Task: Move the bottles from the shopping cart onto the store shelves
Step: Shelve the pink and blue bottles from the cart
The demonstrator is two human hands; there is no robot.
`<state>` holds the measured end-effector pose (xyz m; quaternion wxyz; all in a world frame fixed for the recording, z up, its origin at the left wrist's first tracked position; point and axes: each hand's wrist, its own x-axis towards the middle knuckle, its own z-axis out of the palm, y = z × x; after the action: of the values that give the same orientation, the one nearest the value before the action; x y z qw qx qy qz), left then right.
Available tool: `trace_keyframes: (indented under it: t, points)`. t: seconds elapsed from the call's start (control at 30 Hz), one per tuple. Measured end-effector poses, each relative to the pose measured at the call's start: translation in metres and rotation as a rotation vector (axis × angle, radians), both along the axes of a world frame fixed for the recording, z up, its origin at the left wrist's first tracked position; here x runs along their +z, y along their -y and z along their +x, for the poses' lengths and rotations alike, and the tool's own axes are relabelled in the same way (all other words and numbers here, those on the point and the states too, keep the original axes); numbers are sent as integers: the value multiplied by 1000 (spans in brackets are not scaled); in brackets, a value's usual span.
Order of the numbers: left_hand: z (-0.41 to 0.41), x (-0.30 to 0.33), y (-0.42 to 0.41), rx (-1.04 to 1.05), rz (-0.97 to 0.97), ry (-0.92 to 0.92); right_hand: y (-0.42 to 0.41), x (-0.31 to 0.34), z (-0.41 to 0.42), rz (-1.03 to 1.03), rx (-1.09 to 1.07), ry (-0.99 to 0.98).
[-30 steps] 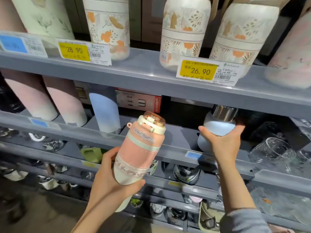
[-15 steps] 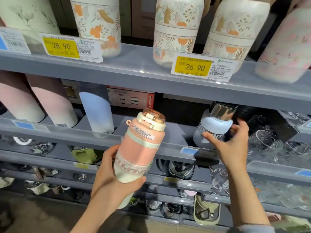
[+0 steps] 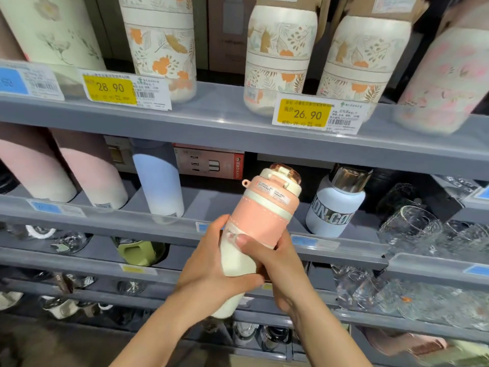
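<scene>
Both hands clasp the pink bottle (image 3: 260, 229) in front of the shelf edge (image 3: 312, 243): left hand (image 3: 209, 271) wrapped round its cream lower half, right hand (image 3: 275, 263) curled on its side, thumb across. Its base is hidden. Beyond, bare shelf lies between the blue tumbler (image 3: 158, 181) and the pale blue flask (image 3: 333, 205).

Retail shop, grey shelves (image 3: 211, 133) stocked with bottles, yellow price tags (image 3: 304, 115), glassware (image 3: 412, 229)
</scene>
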<state>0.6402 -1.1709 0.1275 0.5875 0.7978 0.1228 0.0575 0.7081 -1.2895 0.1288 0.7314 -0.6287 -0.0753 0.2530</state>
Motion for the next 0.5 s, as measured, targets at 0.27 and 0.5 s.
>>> trace_keyframes:
  t: [0.27,0.5]
  points:
    - [0,-27,-53,225,294,152,-18,14,34,99,-66,-19]
    - [11,-97,-78,182,991,220,-27,18,65,258,-221,-26]
